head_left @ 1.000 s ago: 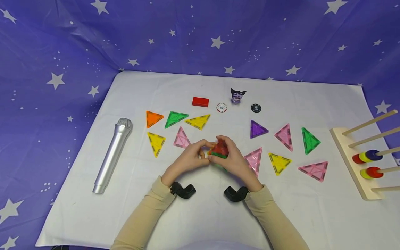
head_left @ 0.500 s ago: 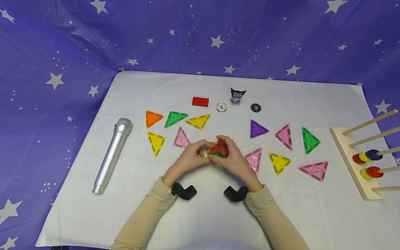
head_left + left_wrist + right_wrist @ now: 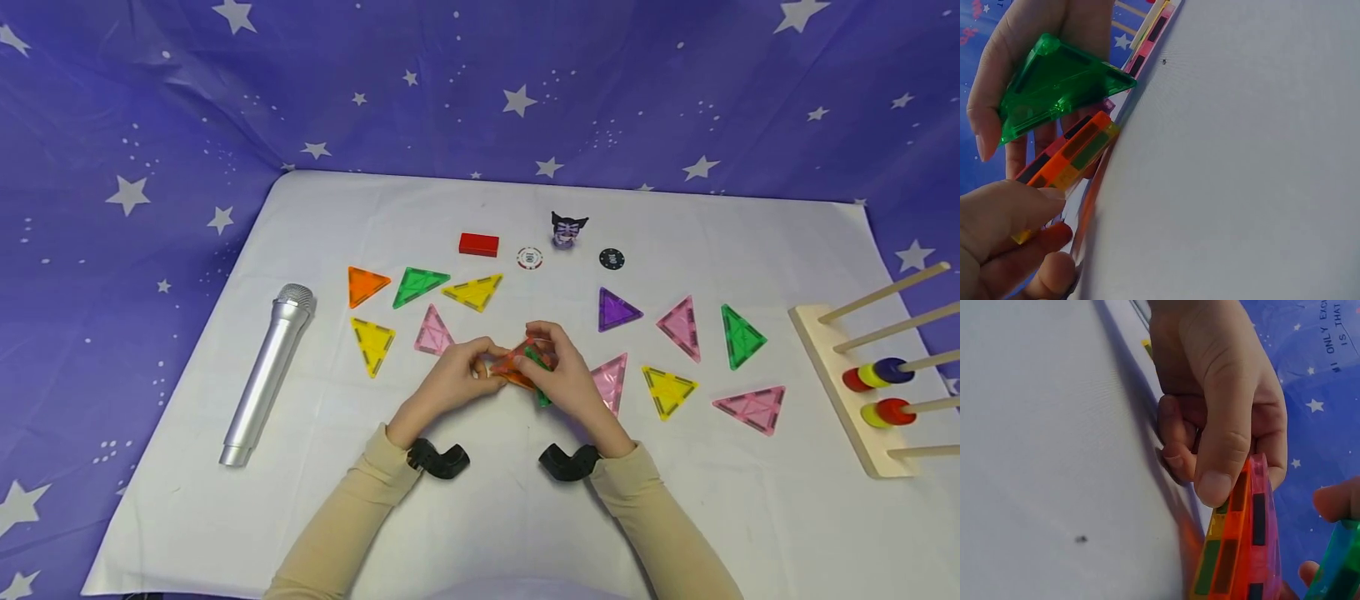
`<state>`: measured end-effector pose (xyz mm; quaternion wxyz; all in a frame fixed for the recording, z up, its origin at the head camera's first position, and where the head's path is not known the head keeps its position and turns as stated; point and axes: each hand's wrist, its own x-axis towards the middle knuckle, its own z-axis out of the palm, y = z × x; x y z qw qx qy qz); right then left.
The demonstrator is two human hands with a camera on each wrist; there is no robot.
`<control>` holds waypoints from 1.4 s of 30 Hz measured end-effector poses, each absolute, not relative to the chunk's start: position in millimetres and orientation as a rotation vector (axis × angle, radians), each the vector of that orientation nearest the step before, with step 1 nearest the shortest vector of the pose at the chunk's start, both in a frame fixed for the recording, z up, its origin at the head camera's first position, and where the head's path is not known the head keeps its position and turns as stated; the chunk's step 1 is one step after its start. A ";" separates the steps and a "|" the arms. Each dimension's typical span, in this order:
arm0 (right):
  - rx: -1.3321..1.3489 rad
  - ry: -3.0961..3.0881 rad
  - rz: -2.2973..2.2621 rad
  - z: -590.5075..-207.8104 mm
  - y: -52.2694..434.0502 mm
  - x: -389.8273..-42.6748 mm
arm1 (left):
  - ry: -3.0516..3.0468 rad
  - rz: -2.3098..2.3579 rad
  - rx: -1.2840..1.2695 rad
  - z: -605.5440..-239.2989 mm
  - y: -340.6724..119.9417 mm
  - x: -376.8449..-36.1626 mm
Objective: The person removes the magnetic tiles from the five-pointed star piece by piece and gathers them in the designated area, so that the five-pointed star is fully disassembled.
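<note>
Both hands meet over the middle of the white table. My left hand [image 3: 461, 372] pinches a small stack of translucent triangular magnetic tiles [image 3: 1079, 153], yellow, orange and pink, between thumb and fingers. In the right wrist view the stacked edges [image 3: 1232, 550] stand side by side under the left thumb. My right hand [image 3: 567, 375] grips a green triangular tile [image 3: 1063, 94], tilted apart from the stack, its thumb along one side. A pink triangular tile [image 3: 433, 333] lies beside the left hand, and another pink one [image 3: 611, 383] beside the right.
More triangular tiles lie flat at both sides, among them an orange [image 3: 367, 287] and a purple one [image 3: 618, 311]. A silver microphone [image 3: 270, 375] is at left, a wooden peg rack [image 3: 847, 392] at right. Behind are a red block [image 3: 478, 244], two chips and a small figurine [image 3: 566, 231].
The green tile, earlier seen beneath the red-looking top of the stack, has come apart and tilted in my right hand. The left hand keeps the stack nearly in place.
</note>
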<state>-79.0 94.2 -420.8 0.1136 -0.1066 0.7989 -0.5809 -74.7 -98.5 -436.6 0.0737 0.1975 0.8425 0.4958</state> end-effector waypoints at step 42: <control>-0.395 2.138 -1.757 -394.6 153.5 -100.5 | 2.696 1.388 0.564 -435.8 -100.4 -69.9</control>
